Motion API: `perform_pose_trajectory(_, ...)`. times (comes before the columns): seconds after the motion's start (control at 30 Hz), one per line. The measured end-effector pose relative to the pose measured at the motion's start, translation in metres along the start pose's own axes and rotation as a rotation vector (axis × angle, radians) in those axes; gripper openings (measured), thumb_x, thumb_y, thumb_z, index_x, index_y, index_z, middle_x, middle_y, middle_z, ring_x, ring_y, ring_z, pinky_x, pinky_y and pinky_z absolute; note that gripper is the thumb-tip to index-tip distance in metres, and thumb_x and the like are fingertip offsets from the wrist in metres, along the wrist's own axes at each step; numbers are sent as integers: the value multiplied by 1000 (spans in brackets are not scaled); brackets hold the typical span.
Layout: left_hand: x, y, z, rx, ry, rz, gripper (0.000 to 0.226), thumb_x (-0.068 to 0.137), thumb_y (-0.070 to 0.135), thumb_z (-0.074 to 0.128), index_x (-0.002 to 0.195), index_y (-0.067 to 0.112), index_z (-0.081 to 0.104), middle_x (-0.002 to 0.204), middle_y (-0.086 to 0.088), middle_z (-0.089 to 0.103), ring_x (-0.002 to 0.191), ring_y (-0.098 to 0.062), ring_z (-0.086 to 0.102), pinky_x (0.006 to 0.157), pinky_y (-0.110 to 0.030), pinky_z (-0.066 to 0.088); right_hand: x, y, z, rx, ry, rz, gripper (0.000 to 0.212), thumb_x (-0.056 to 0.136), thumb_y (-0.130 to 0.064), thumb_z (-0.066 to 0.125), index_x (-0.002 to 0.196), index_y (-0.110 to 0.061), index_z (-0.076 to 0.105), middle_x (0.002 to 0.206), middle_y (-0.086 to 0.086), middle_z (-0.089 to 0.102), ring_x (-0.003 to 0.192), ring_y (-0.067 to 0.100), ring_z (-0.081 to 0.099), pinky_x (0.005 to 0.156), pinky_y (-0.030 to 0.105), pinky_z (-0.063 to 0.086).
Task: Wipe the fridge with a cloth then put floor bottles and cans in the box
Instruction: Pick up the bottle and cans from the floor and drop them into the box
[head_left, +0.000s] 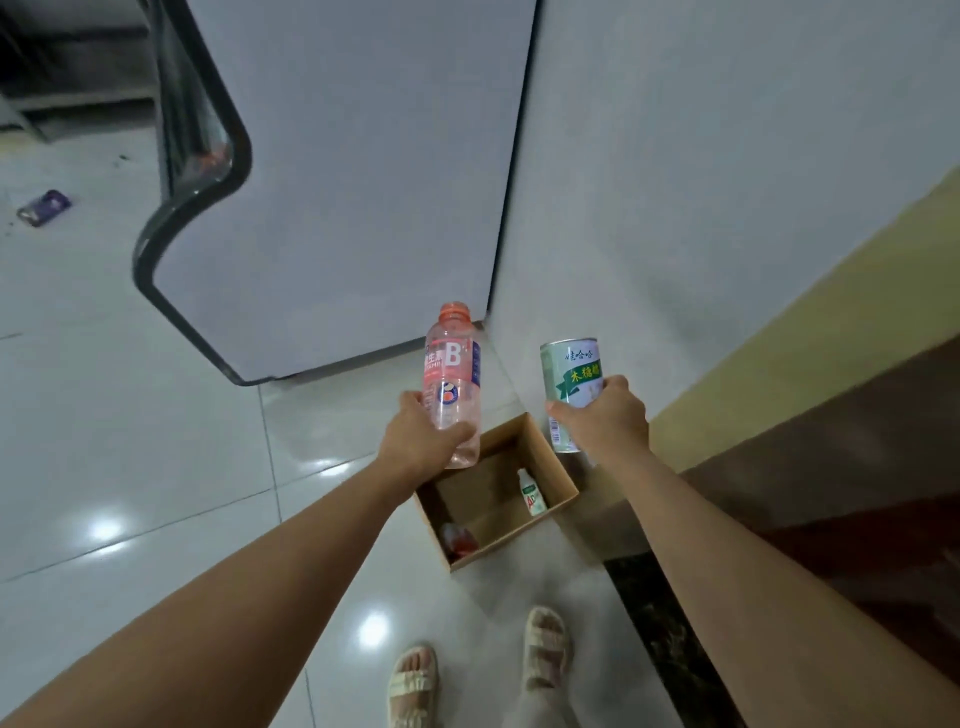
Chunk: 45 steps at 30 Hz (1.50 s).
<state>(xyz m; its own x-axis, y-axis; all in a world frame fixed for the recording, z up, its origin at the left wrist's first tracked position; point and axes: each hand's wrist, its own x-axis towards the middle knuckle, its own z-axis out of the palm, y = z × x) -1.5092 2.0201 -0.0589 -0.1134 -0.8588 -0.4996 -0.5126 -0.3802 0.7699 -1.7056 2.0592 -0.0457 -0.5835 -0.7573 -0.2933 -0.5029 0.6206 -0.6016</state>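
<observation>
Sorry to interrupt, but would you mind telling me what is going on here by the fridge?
A person is standing over an open cardboard box on the tiled floor beside the fridge. The left hand grips a pink plastic bottle with no cap, and the right hand grips a green and white can; both are held above the box. A small white bottle and a reddish item already lie inside.

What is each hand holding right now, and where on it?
The left hand grips the pink bottle around its lower body. The right hand grips the green can around its lower half. Both are above the cardboard box.
</observation>
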Motion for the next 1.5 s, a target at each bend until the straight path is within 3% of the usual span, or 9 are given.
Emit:
perform_pose_trajectory(0.23,44,-22,48,-81,78,-234,65,78,25,72,128,11,33,119,-8,56,94,-21,57,76,-33,51,82,26,47,-56,-245,-27,51,76,-40,74,105,-14,42,97,3,56,80,17,58,58,25,45)
perform_pose_trajectory(0.37,62,-43,85,-102,91,-347,66,78,27,71,129,12,32,119,-9,56,103,-26,60,85,-40,53,109,54,75,-88,-355,-2,48,75,-37,75,103,-15,43,101,5,59,73,14,56,50,22,38)
perform_pose_trajectory(0.53,91,-88,134,-130,62,-453,67,77,30,72,129,14,32,112,-4,57,97,-22,61,81,-39,55,138,96,118,-147,-424,73,59,76,-37,75,122,-12,46,113,7,61,95,22,62,71,31,49)
perform_pose_trajectory(0.67,127,-138,172,-120,18,-518,66,78,30,72,128,14,33,116,-5,57,101,-23,61,86,-42,54,165,141,162,-135,-452,152,61,76,-33,76,123,-9,47,115,9,61,87,19,60,56,21,40)
perform_pose_trajectory(0.83,181,-209,213,-114,-29,-581,69,77,30,72,131,13,32,118,-8,57,102,-25,61,86,-44,54,203,199,230,-125,-468,235,60,75,-33,76,123,-12,46,115,8,59,88,20,60,63,27,46)
perform_pose_trajectory(0.97,224,-270,246,-98,-55,-609,74,78,33,71,135,13,27,121,-9,54,99,-23,60,80,-36,54,231,246,291,-112,-490,243,57,74,-34,76,120,-14,48,112,5,61,81,15,57,52,21,40)
perform_pose_trajectory(1.07,259,-313,271,-106,-75,-626,77,78,31,71,137,13,25,125,-11,53,102,-24,60,86,-40,53,251,279,337,-158,-500,249,64,74,-34,77,126,-13,45,116,7,59,93,22,60,67,31,51)
perform_pose_trajectory(1.3,330,-394,331,-72,-32,-681,74,77,37,71,135,12,32,124,-10,56,108,-29,58,92,-41,50,291,344,429,-238,-555,249,80,72,-27,79,138,-11,35,129,12,53,113,30,55,90,39,49)
perform_pose_trajectory(1.5,364,-433,367,-78,3,-682,75,78,35,71,135,13,28,125,-12,52,108,-30,58,89,-46,52,313,376,476,-303,-600,286,76,72,-26,80,132,-5,38,126,14,53,111,31,56,83,36,48)
